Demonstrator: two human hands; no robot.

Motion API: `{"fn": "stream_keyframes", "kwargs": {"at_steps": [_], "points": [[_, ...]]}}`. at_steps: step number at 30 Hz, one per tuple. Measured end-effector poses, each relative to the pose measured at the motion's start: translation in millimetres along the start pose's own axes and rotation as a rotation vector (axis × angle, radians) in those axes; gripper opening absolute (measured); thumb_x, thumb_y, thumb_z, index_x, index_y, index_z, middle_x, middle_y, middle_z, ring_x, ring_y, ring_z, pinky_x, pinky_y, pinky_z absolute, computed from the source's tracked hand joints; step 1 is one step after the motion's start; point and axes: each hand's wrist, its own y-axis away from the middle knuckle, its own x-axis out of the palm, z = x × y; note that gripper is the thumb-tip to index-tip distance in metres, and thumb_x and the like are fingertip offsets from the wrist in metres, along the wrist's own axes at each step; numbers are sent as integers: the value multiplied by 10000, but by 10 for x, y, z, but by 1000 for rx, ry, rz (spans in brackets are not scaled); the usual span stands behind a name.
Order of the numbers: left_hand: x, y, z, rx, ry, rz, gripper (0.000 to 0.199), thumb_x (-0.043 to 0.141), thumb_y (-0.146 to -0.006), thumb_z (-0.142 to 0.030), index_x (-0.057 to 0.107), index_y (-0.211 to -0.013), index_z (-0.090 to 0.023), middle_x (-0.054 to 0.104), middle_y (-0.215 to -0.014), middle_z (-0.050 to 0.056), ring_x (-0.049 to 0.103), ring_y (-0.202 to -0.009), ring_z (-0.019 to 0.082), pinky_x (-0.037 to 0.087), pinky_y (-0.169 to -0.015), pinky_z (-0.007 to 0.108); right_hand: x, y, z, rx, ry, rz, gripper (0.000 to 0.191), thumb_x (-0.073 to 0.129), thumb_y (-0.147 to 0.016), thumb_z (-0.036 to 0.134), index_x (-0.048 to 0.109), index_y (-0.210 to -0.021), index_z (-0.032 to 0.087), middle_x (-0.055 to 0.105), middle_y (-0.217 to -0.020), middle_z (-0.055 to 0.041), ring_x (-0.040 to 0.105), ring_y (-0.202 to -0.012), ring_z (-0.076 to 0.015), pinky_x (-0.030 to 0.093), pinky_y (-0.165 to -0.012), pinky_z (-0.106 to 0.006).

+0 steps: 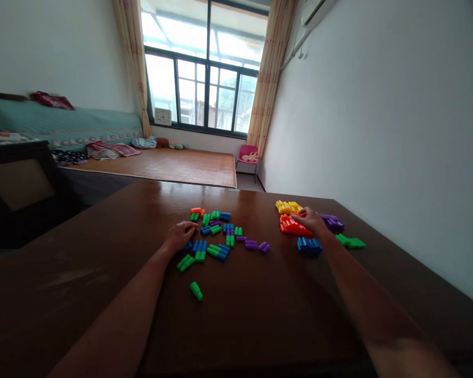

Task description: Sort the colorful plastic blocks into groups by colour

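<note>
My left hand rests at the left edge of a mixed pile of plastic bullet-shaped building blocks, fingers loosely bent and apart, nothing visible in them. Beside it lie joined blue and green blocks, with a blue block partly hidden under the hand. Over on the right, my right hand has its fingers closed at the top of a group of orange-red blocks, apparently pinching one of them. Around that group sit yellow blocks, purple blocks, blue blocks and green blocks.
Several purple blocks lie between the hands. A single green block is nearer me on the dark brown table. Beyond the table stand a bed with a woven mat and a pink chair. A white wall borders the right.
</note>
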Motion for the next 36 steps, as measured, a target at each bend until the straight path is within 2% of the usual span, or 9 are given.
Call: {"fn": "stream_keyframes", "kwargs": {"at_steps": [4, 10, 14, 18, 21, 25, 29, 32, 36], "points": [[20, -17, 14, 1, -16, 0, 272, 489, -852, -286, 723, -990, -282, 700, -1094, 1, 637, -1007, 190, 477, -832, 259, -146, 57, -364, 71, 46, -31, 291, 689, -701, 481, 634, -761, 202, 652, -663, -71, 623, -642, -215, 500, -602, -324], [30, 7, 30, 12, -14, -3, 279, 486, -854, -301, 715, -1013, -284, 691, -1113, -6, 633, -1012, 192, 471, -838, 258, 20, -130, -368, 107, 59, -53, 340, 596, -776, 496, 627, -812, 159, 664, -708, -86, 615, -624, -194, 478, -579, -303], [26, 44, -3, -8, -24, -11, 274, 489, -854, -302, 718, -1005, -292, 687, -1110, -8, 628, -994, 183, 470, -833, 249, 426, -239, 124, -164, -23, -8, 283, 519, -853, 409, 635, -932, 163, 689, -872, -81, 636, -748, -175, 493, -689, -291], [32, 65, -18, -17, -17, -14, 278, 485, -857, -295, 717, -1010, -283, 683, -1101, 2, 626, -979, 184, 469, -812, 254, 1158, -67, 1012, -602, -81, 276, 218, 558, -859, 322, 670, -991, 189, 694, -969, -71, 636, -850, -177, 494, -818, -322], [51, 68, 0, -22, -5, -14, 281, 482, -857, -297, 713, -1018, -285, 680, -1098, 3, 624, -982, 186, 467, -810, 261, 1732, 0, 1633, -822, -33, 354, 235, 573, -857, 233, 670, -1070, 207, 664, -1143, -80, 577, -1080, -203, 426, -979, -356], [76, 76, 17, -25, -4, -34, 276, 481, -859, -298, 716, -1003, -301, 683, -1082, -1, 620, -987, 182, 463, -811, 259, 2308, -128, 2171, -770, 27, 409, 340, 439, -920, 177, 622, -1204, 211, 626, -1237, -80, 544, -1157, -181, 372, -1039, -330], [68, 99, -8, -36, 1, -36, 278, 476, -859, -289, 717, -997, -311, 683, -1077, -2, 621, -973, 184, 466, -794, 265, 2610, -238, 2399, -698, 66, 513, 341, 477, -916, 215, 616, -1227, 205, 667, -1162, -68, 566, -1124, -213, 408, -982, -332], [54, 108, -27, -52, 8, -28, 276, 475, -859, -299, 718, -990, -313, 682, -1072, -1, 623, -967, 189, 469, -782, 269, 2645, -253, 2422, -661, 84, 545, 295, 545, -886, 308, 670, -1128, 196, 708, -1027, -71, 628, -963, -235, 469, -837, -316], [45, 101, -29, -34, -1, -31, 277, 475, -858, -295, 722, -982, -309, 683, -1073, 1, 624, -969, 193, 469, -789, 273, 2412, -272, 2311, -609, 109, 502, 237, 513, -887, 312, 698, -967, 187, 712, -867, -71, 634, -798, -194, 462, -715, -267]]}}
